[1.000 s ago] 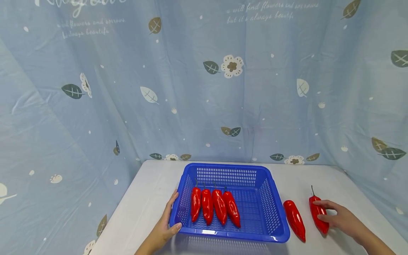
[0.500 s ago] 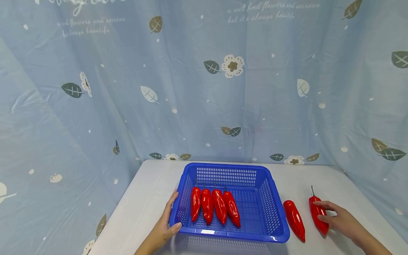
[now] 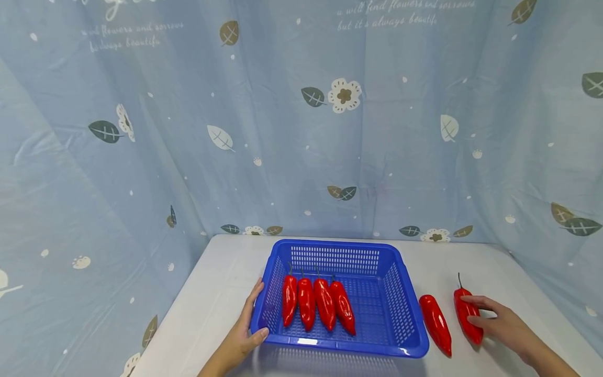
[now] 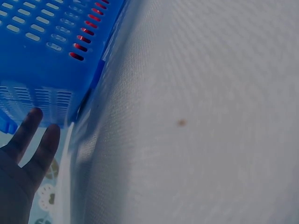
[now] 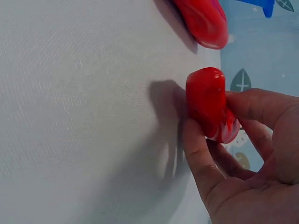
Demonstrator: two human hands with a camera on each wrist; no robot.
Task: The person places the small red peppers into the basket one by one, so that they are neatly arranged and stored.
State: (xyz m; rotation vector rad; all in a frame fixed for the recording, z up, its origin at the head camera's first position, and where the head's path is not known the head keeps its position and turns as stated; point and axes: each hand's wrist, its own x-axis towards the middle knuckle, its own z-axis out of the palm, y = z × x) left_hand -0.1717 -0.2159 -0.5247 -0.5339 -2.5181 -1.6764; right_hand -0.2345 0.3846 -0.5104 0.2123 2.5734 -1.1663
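On the right of the table, my right hand pinches a red chili pepper between thumb and fingers; its thin stem points away from me. In the right wrist view, thumb and fingers lie on either side of the pepper's rounded end, close to the tabletop. My left hand rests against the left front corner of a blue plastic basket, thumb on the front rim, fingers extended along the side. The left wrist view has two straight fingers near the basket's slotted wall.
Several red peppers lie side by side in the basket's left half. Another red pepper, no stem visible, lies on the white tabletop between basket and right hand. A blue patterned curtain hangs behind and at the sides.
The pepper in my right hand has shifted very slightly left along with the hand. My left hand and the basket look unmoved; the head view has tilted a touch.
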